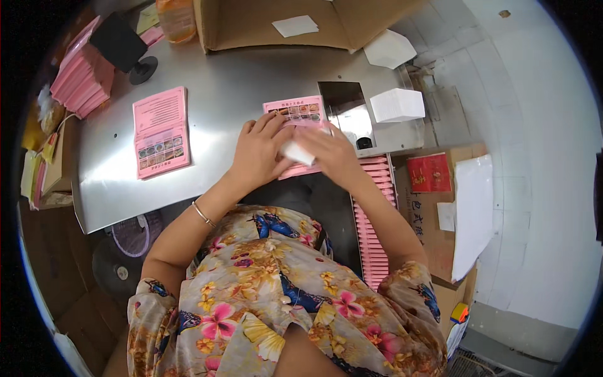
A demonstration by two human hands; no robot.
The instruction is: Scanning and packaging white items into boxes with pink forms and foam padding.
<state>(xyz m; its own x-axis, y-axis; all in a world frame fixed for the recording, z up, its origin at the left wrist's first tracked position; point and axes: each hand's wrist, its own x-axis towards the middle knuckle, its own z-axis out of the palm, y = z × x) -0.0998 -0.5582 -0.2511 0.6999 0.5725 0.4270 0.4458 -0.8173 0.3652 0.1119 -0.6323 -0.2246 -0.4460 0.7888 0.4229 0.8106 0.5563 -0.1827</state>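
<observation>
In front of me, at the near edge of the metal table, lies a pink printed sheet with rows of small food pictures. My left hand bends its fingers over the sheet's left side, its thumb by a small white folded paper packet. My right hand covers the packet's right side and grips it; motion smears its fingers slightly. Both hands hide most of the sheet. To the left lies a pile of matching pink printed sheets, apart from my hands.
An open cardboard box stands at the back, a white packet inside. White paper stacks sit at the right. Pink bundles and a black stand are far left. Below the table's right edge runs a row of pink packs.
</observation>
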